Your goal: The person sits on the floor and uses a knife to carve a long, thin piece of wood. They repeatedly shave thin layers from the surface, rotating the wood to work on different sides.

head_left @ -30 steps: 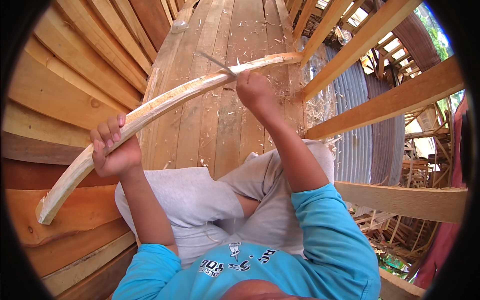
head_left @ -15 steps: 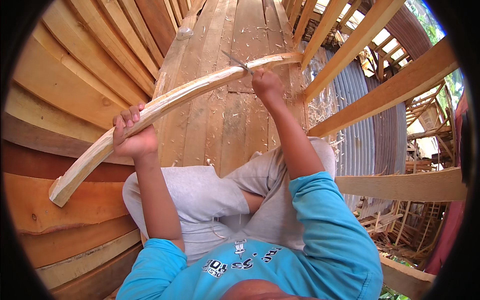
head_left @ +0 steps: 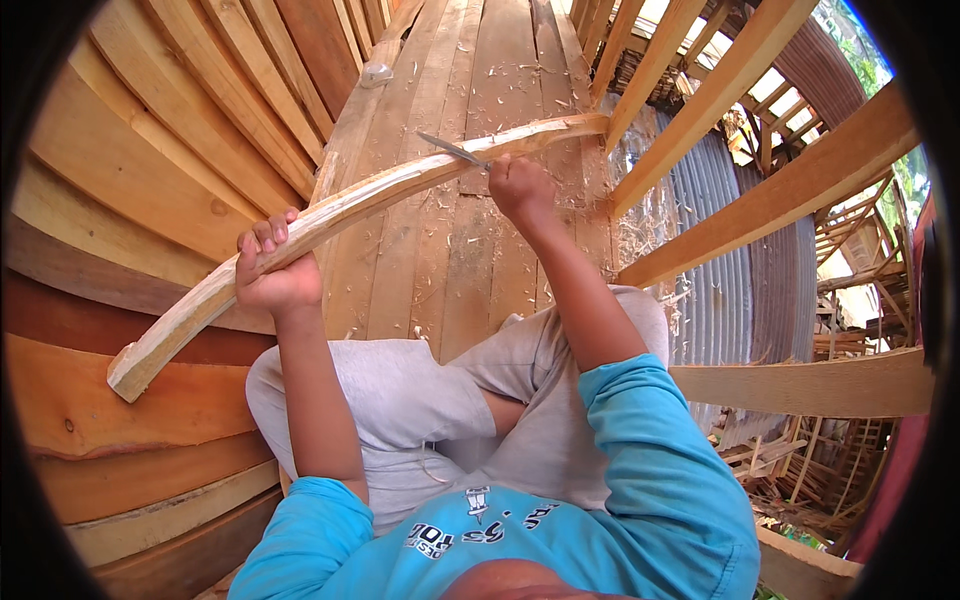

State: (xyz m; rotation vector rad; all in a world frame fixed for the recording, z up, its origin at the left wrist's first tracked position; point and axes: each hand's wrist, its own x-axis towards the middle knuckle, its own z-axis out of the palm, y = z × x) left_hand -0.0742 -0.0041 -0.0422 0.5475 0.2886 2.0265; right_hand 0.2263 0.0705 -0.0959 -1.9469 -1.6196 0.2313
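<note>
A long pale wooden pole (head_left: 375,190) with a whittled upper face slants across in front of me, its near end at the left and its far end by the slats at the right. My left hand (head_left: 278,265) is closed round it, fingers over the top. My right hand (head_left: 522,187) grips a knife, the handle hidden in the fist. The knife's thin grey blade (head_left: 452,148) points up and left and lies across the pole, touching or just above its shaved face.
Wood shavings are strewn over the plank floor (head_left: 440,260). Upright boards (head_left: 150,150) wall the left side. On the right stand wooden slats (head_left: 700,185), with corrugated metal sheets (head_left: 715,270) beyond. A small clear object (head_left: 376,75) rests on the floor at the far left.
My right hand and the knife have come nearer and left along the pole, the blade now lying flatter. The pole's near end has shifted slightly right and away, with my left hand still on it.
</note>
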